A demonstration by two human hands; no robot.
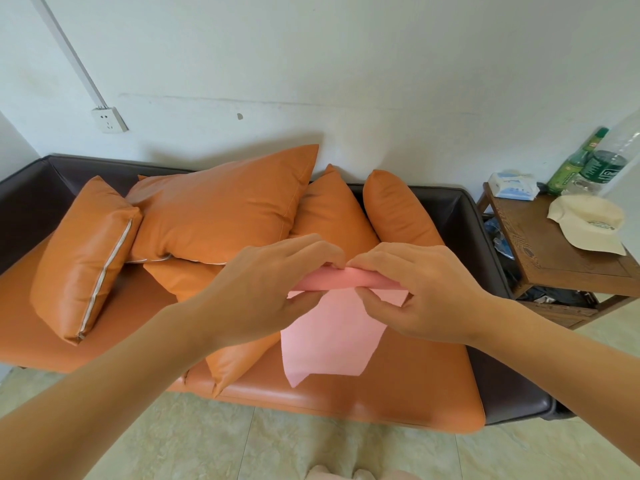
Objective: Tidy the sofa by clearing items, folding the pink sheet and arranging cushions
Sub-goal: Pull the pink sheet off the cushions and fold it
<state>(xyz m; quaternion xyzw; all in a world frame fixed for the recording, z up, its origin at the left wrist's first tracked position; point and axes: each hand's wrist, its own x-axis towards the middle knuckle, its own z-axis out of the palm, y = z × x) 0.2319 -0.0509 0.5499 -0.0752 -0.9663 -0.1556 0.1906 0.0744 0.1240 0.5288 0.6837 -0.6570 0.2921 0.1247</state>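
The pink sheet hangs in the air above the orange sofa seat, folded over along its top edge. My left hand pinches the left part of that fold, and my right hand pinches the right part, fingertips almost touching. Several orange cushions lie in disorder on the sofa: a large one leaning on the backrest, a boxy one at the left, two upright ones at the right, and one partly hidden under my left forearm.
The sofa has a dark brown frame. A wooden side table at the right holds a cream cap, a tissue pack and green bottles. Pale tiled floor lies in front.
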